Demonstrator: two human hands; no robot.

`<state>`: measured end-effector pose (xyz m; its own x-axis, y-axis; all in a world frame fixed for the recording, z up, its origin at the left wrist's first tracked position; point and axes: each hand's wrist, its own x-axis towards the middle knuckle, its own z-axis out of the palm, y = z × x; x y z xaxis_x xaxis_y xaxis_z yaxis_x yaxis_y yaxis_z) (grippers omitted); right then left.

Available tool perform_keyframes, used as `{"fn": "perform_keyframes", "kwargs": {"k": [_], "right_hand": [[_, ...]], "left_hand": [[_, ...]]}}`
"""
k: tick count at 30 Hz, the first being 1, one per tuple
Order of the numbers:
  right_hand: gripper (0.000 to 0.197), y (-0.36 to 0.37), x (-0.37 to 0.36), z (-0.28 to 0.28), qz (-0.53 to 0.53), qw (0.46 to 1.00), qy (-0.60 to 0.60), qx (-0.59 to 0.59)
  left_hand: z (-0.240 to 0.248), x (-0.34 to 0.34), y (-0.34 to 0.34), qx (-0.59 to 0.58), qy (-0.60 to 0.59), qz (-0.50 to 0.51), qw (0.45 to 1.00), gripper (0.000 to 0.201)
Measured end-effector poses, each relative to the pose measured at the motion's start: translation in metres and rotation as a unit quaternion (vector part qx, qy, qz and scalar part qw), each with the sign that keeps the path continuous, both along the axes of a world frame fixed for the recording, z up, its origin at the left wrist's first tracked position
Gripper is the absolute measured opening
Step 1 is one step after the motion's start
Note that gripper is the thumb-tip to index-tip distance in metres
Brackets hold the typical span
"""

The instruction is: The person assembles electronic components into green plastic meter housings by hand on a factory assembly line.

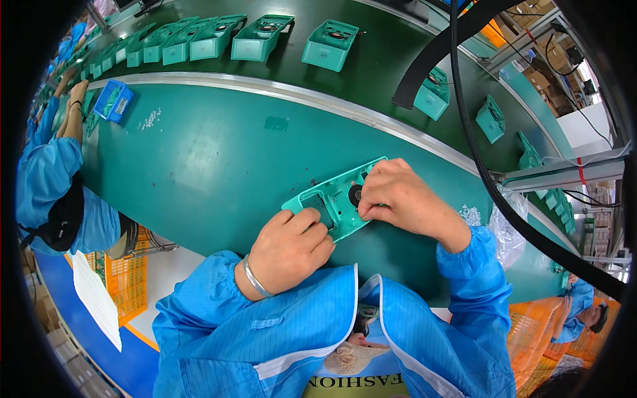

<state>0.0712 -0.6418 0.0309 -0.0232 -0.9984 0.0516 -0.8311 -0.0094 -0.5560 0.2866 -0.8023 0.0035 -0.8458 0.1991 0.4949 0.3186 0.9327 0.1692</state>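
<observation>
A green plastic housing (344, 211) lies tilted on the bench in front of me, its open inner side facing up. A round black speaker (355, 194) sits in its right part, and a rectangular opening shows toward its left end. My left hand (292, 247) grips the near left edge of the housing with curled fingers. Over the right end, beside the speaker, my right hand (403, 200) is closed in a pinch. Whatever its fingertips hold is hidden or too small to make out.
Beyond a metal rail, a dark green conveyor (371, 86) carries several similar green housings (330, 45). A blue bin (113, 101) and small white pieces (151, 119) lie at far left. A clear plastic bag (509, 225) and black cable (474, 132) are at right. Co-workers sit both sides.
</observation>
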Motion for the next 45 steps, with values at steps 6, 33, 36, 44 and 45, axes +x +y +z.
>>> {"fn": "perform_keyframes", "kwargs": {"k": [6, 33, 36, 44, 45], "right_hand": [[0.008, -0.014, -0.001, 0.010, -0.008, 0.994, -0.010, 0.105], [0.007, -0.012, -0.011, 0.004, 0.003, 0.995, -0.036, 0.093], [0.008, -0.014, -0.012, 0.005, 0.004, 0.994, -0.042, 0.105], [0.009, -0.009, -0.005, 0.003, 0.014, 0.997, -0.014, 0.078], [0.009, -0.008, -0.005, 0.004, 0.017, 0.997, -0.008, 0.072]], "left_hand": [[-0.003, 0.000, -0.001, 0.014, 0.004, -0.002, 1.000, 0.010], [-0.006, 0.001, -0.007, 0.029, 0.012, -0.003, 1.000, 0.018], [-0.004, 0.000, -0.008, 0.025, 0.013, 0.005, 1.000, 0.018], [-0.004, 0.002, -0.004, 0.015, 0.003, -0.007, 1.000, 0.016], [-0.003, 0.002, -0.006, 0.015, 0.004, -0.010, 1.000, 0.016]]}}
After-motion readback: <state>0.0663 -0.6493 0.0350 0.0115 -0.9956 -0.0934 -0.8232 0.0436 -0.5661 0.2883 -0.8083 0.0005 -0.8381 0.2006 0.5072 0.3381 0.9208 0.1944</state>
